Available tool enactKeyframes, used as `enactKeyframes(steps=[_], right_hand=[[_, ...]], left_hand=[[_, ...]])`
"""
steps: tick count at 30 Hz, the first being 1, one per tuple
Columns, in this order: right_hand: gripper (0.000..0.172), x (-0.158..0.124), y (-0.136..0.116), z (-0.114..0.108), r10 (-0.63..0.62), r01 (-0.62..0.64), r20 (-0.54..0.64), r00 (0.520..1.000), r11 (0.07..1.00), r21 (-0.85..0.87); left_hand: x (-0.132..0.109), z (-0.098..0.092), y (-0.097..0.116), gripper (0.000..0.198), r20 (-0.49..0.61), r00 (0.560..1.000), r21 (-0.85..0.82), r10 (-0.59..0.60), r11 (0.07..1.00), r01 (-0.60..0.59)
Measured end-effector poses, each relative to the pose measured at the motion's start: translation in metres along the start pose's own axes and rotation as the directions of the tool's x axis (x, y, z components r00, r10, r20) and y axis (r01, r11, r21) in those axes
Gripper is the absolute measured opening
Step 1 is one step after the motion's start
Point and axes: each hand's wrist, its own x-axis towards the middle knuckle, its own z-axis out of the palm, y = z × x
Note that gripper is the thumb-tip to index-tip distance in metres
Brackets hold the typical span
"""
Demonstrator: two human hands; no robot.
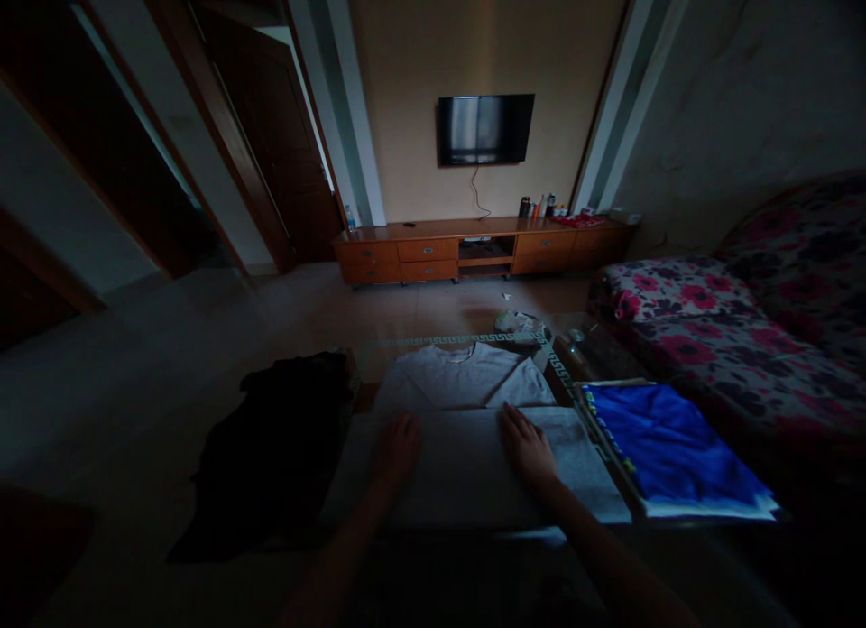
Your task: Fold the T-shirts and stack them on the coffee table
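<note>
A grey T-shirt (466, 380) lies spread on a low glass table (565, 362), its lower half folded up toward the collar. My left hand (398, 447) rests flat on the folded part at the left, fingers stretched out. My right hand (526, 446) presses flat on the same fold at the right, fingers extended. Neither hand holds anything.
A dark garment (271, 452) lies left of the shirt. A folded blue cloth (667, 447) sits on the table's right end. A floral sofa (737, 330) stands at the right. A wooden TV cabinet (474, 247) and wall TV (485, 128) are at the far wall.
</note>
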Motion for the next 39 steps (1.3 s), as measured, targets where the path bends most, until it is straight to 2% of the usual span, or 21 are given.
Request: enactKeyframes(steps=[5,9,11,13,16,19,23,26,29,34,36,39], right_hand=[[0.048,-0.021,-0.006,0.003,0.116,-0.118,-0.03,0.993,0.992,-0.055],[0.057,-0.033,0.002,0.008,0.06,-0.061,-0.027,0.998,0.998,-0.023],[0.057,-0.032,0.008,0.007,0.037,-0.037,-0.026,0.999,0.999,-0.004],[0.053,-0.03,0.011,0.006,0.059,-0.059,-0.05,0.997,0.998,0.008],[0.048,-0.029,0.005,0.002,0.114,-0.116,-0.088,0.99,0.993,-0.011],[0.048,-0.031,-0.018,0.002,0.105,-0.11,-0.091,0.99,0.993,-0.043],[0.052,-0.032,-0.065,0.008,-0.115,0.117,-0.081,0.99,0.993,0.016],[0.052,-0.037,-0.088,0.017,-0.239,0.243,-0.063,0.969,0.968,0.064],[0.052,-0.042,-0.093,0.023,-0.268,0.271,-0.041,0.962,0.959,0.082],[0.057,-0.046,-0.083,0.022,-0.269,0.267,0.012,0.963,0.959,0.092],[0.059,-0.046,-0.074,0.019,-0.252,0.25,0.019,0.968,0.965,0.074],[0.063,-0.048,-0.044,0.012,-0.193,0.192,0.021,0.981,0.981,0.028]], left_hand=[[-0.02,-0.006,0.008,0.04,0.034,0.997,0.019,-0.064,0.998,0.063],[-0.041,0.002,-0.008,0.056,0.044,0.999,-0.003,0.004,1.0,-0.003],[-0.042,0.004,-0.015,0.056,0.037,0.999,-0.012,0.027,1.0,-0.026],[-0.038,0.003,-0.015,0.052,0.002,1.0,0.0,-0.017,1.0,0.017],[-0.034,-0.001,0.001,0.045,-0.033,0.998,0.014,-0.048,0.999,0.049],[-0.038,-0.001,0.032,0.046,-0.013,0.998,-0.037,0.067,0.997,-0.067],[-0.047,0.01,0.068,0.057,0.058,0.976,-0.103,0.208,0.974,-0.201],[-0.05,0.018,0.075,0.059,0.118,0.966,-0.101,0.231,0.97,-0.22],[-0.053,0.021,0.072,0.062,0.113,0.963,-0.081,0.246,0.968,-0.238],[-0.052,0.014,0.061,0.073,0.148,0.964,-0.089,0.22,0.974,-0.208],[-0.051,0.009,0.046,0.08,0.154,0.972,-0.087,0.177,0.982,-0.165],[-0.055,-0.002,0.006,0.077,0.13,0.988,-0.049,0.086,0.996,-0.081]])
